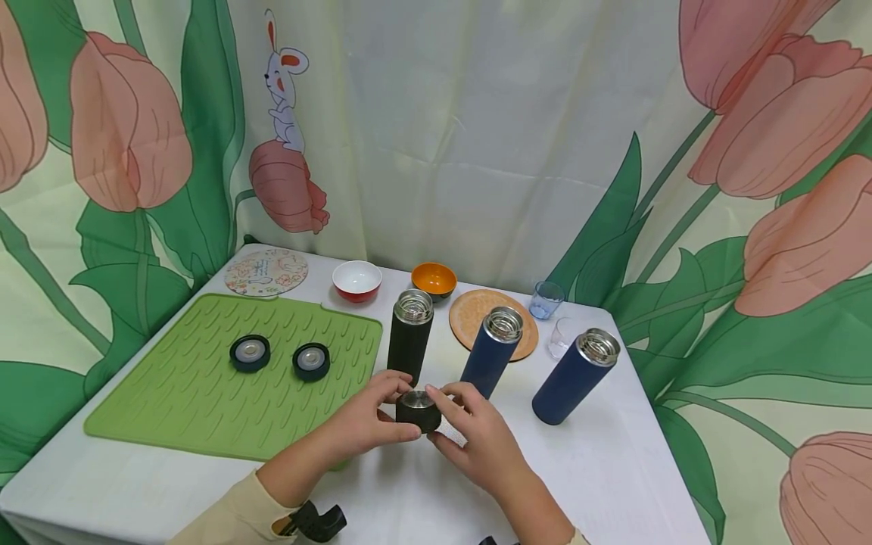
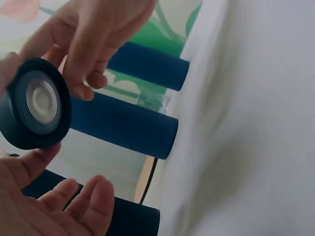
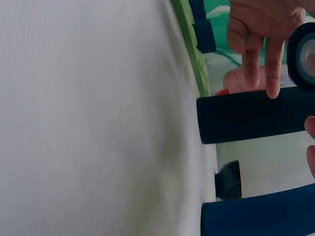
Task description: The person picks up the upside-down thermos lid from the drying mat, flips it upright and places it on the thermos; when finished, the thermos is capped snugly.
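Both hands hold a black bottle lid [image 1: 417, 416] low over the front of the table, its metal-coloured top facing up in the head view. My left hand [image 1: 368, 416] grips it from the left, thumb in front and fingers behind. From the right, my right hand [image 1: 484, 439] pinches it, index finger at the top rim and thumb low on its side. The lid's underside with a pale round centre faces the left wrist view. Just behind the hands stands a black bottle [image 1: 410, 337] without a lid. A lidless blue bottle [image 1: 492, 352] is beside it.
Another lidless blue bottle [image 1: 572, 378] stands at the right. Two lids [image 1: 250, 353] lie on a green mat [image 1: 204, 424] at the left. Along the back are a red bowl [image 1: 357, 280], an orange bowl [image 1: 434, 278], a round wooden board [image 1: 470, 306] and a blue glass [image 1: 546, 300].
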`<state>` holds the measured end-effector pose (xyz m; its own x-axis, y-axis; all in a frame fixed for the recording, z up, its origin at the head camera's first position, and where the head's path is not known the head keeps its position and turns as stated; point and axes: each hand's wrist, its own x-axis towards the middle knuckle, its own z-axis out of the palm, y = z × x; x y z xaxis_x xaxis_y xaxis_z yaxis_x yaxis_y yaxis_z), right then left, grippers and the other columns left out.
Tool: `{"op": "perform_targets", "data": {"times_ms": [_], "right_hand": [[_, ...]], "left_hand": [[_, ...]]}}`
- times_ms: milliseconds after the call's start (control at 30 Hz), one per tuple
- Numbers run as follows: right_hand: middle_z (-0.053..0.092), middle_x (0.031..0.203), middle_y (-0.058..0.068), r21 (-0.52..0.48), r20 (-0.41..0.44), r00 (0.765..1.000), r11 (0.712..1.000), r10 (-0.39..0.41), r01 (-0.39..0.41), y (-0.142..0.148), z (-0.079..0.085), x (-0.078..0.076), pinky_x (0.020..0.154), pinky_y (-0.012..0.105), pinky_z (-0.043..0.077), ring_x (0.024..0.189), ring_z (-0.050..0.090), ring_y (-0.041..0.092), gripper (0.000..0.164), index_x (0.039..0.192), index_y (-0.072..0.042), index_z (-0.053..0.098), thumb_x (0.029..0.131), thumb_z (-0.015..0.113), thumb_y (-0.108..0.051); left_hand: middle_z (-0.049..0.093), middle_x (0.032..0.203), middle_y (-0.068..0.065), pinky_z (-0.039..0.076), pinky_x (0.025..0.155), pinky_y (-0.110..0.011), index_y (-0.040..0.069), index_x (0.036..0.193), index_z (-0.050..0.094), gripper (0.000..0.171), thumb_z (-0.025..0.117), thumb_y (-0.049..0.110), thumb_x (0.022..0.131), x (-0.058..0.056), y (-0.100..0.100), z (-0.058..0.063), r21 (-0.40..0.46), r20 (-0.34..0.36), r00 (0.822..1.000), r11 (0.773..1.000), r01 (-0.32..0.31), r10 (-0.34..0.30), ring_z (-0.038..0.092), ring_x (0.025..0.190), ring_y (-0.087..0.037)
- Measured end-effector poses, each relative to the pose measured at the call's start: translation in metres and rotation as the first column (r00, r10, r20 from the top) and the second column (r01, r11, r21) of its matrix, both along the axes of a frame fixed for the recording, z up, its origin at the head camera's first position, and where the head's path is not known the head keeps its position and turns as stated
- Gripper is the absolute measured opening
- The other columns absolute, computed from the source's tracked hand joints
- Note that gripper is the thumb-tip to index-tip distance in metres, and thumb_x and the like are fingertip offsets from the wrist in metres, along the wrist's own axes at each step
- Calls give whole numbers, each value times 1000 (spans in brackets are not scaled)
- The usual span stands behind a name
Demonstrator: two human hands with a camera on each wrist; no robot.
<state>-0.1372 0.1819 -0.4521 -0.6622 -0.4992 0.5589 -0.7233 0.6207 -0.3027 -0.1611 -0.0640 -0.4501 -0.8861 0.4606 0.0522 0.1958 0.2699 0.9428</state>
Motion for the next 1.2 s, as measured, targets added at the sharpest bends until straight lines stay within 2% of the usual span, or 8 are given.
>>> {"op": "perform_targets", "data": {"times_ms": [133,267,367,467,600,933,1100,1200], "right_hand": [[57,136,-1,-157,220,975,987,8,27,0,2,4,98,34,58,118,62,18,78,158,-28,53,88,88,-24],[55,140,-5,-247,410,912,961,-16,128,-3,5,3,99,40,55,122,61,25,76,158,-33,51,90,85,-35],[54,142,-6,-252,512,859,951,-28,181,-6,4,1,100,42,52,125,61,23,76,155,-34,54,87,87,-40],[56,140,-5,-267,563,827,944,-9,192,-8,1,0,98,41,51,126,58,18,70,148,-30,62,85,90,-37],[59,135,-6,-303,583,812,930,7,209,-10,-3,1,96,39,52,122,56,13,60,139,-30,70,83,91,-33],[60,134,-8,-332,612,790,911,12,243,-11,-5,2,97,39,53,121,57,11,59,137,-33,72,81,89,-32],[61,133,-5,-362,583,811,910,51,203,-12,-6,3,94,32,52,122,56,10,60,138,-25,73,81,88,-35],[62,132,-3,-384,562,822,909,91,162,-11,-8,2,93,32,53,122,56,10,57,138,-22,73,84,87,-34]], "left_hand": [[39,164,-11,56,95,-41,23,125,68,52,93,34,80,0,2,-1,-6,-30,996,997,-80,80,57,129,-28],[31,168,-7,56,96,-40,28,131,68,62,97,32,76,1,4,-2,-3,-57,989,991,-135,134,59,128,-25],[29,169,-8,57,95,-38,29,132,69,65,99,31,74,2,4,-3,4,-76,989,992,-129,129,61,129,-25],[30,168,-10,57,95,-38,29,134,69,67,99,31,74,2,3,-3,12,-92,991,995,-98,99,60,132,-27],[32,166,-11,56,95,-39,27,136,68,68,98,31,75,2,3,-2,15,-104,992,997,-73,74,59,133,-28],[38,163,-11,56,94,-42,24,136,67,67,97,32,77,3,3,-4,-6,-95,994,998,-56,55,59,132,-31],[38,162,-14,56,94,-41,19,137,67,70,97,35,77,4,3,-5,12,-104,994,1000,-18,19,57,134,-36],[38,162,-15,56,94,-39,21,134,69,67,97,38,76,5,2,-6,17,-112,994,1000,-12,14,55,136,-37]]}}
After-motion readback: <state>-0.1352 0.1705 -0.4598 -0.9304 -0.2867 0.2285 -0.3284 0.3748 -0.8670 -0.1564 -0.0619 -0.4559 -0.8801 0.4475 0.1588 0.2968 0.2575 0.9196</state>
